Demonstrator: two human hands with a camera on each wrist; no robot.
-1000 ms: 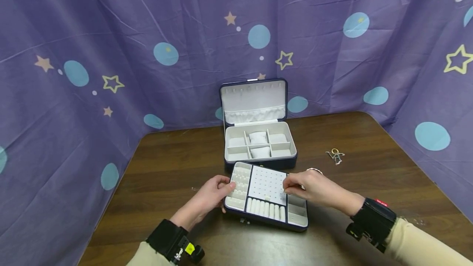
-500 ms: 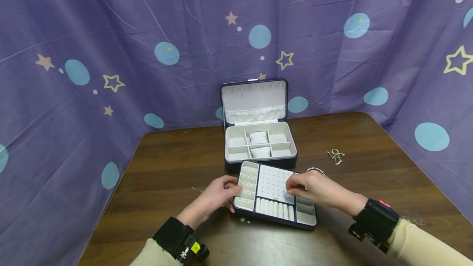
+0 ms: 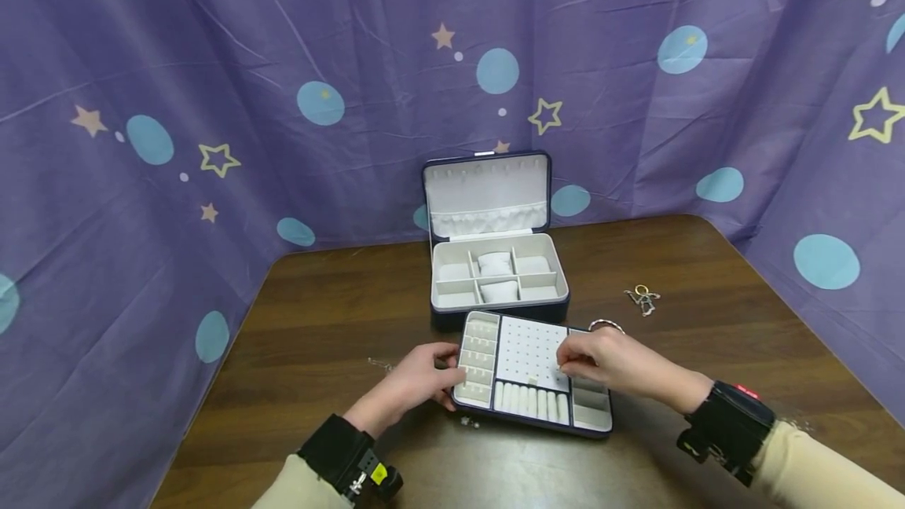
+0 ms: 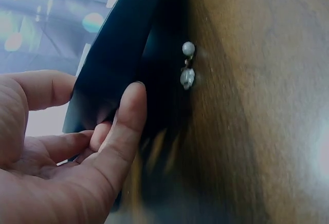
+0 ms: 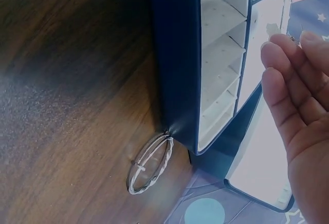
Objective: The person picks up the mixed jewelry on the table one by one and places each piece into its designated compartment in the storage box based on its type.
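1. The left hand (image 3: 417, 379), fingers bent, grips the left edge of the tray (image 3: 592, 417).
2. The right hand (image 3: 611, 360), fingertips together at the tray's dotted panel (image 3: 526, 348), pinches a tiny object (image 5: 292, 38), too blurred to name.
3. The tray is just before the open box (image 3: 551, 310).

No readable text or numbers.

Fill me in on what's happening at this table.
A person is handling a jewelry tray. The left grip holds its left end; the right grip pinches something tiny, too small to identify, by the right edge of its dotted panel. Behind the tray, the jewelry box stands open, lid up. A silvery bangle, a jewelry tangle and a pearly trinket lie on the table.
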